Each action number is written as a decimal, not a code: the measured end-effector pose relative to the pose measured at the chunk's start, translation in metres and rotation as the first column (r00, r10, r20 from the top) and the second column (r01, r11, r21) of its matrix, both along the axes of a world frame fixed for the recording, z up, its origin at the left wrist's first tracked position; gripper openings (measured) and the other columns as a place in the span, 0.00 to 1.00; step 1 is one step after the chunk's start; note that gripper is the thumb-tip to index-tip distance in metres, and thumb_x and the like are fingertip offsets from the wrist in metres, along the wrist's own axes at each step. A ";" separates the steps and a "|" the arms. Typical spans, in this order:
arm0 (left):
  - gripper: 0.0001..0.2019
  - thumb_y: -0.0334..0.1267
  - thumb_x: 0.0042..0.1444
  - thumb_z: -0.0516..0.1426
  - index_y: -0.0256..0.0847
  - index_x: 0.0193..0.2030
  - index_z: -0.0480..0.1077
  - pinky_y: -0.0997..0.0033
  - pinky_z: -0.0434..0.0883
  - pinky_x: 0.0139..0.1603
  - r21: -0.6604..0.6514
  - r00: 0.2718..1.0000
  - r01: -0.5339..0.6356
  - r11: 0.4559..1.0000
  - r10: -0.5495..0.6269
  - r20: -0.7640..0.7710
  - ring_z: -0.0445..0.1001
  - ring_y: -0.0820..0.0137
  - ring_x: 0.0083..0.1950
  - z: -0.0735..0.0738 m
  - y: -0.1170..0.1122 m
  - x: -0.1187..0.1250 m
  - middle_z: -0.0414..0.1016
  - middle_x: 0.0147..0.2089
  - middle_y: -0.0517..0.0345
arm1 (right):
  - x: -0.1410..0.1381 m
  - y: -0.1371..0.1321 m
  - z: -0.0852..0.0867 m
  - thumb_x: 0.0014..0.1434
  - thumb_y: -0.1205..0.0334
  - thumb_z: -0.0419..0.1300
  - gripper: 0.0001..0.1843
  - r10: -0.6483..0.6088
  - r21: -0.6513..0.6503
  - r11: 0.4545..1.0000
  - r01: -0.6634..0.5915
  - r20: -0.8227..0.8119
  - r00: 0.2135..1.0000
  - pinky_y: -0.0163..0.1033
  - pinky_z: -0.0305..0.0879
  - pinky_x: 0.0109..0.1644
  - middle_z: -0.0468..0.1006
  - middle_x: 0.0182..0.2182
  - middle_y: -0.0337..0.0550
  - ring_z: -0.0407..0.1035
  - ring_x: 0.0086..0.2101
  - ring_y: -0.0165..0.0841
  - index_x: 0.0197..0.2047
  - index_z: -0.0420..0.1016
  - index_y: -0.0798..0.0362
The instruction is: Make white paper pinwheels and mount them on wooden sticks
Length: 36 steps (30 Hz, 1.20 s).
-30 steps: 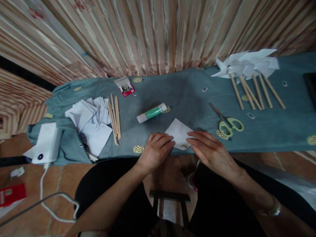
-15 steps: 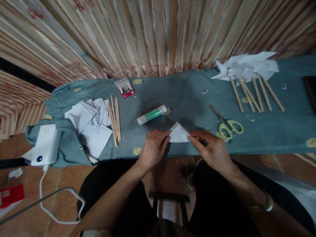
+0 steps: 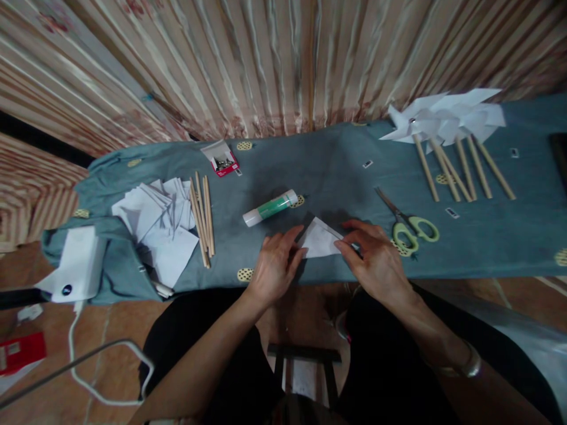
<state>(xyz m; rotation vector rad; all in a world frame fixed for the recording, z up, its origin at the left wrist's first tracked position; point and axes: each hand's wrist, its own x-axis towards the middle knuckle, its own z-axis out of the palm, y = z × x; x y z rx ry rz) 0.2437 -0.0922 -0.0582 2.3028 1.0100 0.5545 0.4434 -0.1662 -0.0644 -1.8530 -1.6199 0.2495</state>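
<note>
A small white folded paper (image 3: pixel 319 241), triangular with its point away from me, lies on the cloth-covered table between my hands. My left hand (image 3: pixel 275 264) is at its left corner, thumb and forefinger apart. At the right side, my right hand (image 3: pixel 376 257) has its thumb at the paper's edge and its forefinger lifted away, so it is open. Past the paper lies a glue stick (image 3: pixel 271 208) with a green label and white ends. Scissors (image 3: pixel 405 227) with pale green handles rest right of my right hand, blades partly apart.
White paper sheets (image 3: pixel 166 254) are piled at the left beside several wooden sticks (image 3: pixel 206 221). A small red-and-white box (image 3: pixel 224 162) holds metal pins. Paper pinwheels (image 3: pixel 452 118) on sticks lie at the far right. A white device (image 3: pixel 80 260) with a cable sits at the left edge.
The fingers of both hands have parted from their pinch on the folded paper's corners. The paper stays in nearly the same place. The view has shifted slightly.
</note>
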 end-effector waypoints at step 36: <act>0.19 0.33 0.61 0.57 0.38 0.58 0.62 0.62 0.69 0.46 -0.142 1.000 0.001 0.990 -0.003 -0.012 0.75 0.66 0.37 0.011 0.005 -0.002 0.76 0.33 0.59 | 0.004 0.003 0.011 0.63 0.55 0.57 0.11 0.041 -0.138 0.989 -0.061 -0.142 0.989 0.40 0.64 0.34 0.79 0.29 0.42 0.74 0.30 0.36 0.31 0.74 0.49</act>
